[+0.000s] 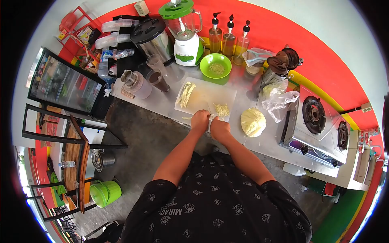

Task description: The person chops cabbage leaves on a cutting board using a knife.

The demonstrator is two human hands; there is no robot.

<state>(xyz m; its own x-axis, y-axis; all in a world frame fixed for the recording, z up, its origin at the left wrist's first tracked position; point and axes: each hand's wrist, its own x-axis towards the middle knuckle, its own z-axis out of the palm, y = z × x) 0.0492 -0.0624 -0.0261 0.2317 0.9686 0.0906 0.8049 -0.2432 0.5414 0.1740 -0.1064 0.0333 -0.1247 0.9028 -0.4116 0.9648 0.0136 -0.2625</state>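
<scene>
On the white cutting board, my right hand is closed around the handle of a knife, its blade pointing away from me. Close beside it, my left hand has its fingers curled down at the board's near edge. A pale cabbage piece pokes out at the left of that hand; the rest is hidden under the fingers. Finely cut cabbage lies to the right of the blade. Longer cabbage strips rest at the board's left end. A cabbage head sits right of the board.
Behind the board stands a green bowl with shredded bits inside. A blender, pump bottles and a steel flask stand on the steel counter. To the right are a plastic bag and a gas stove.
</scene>
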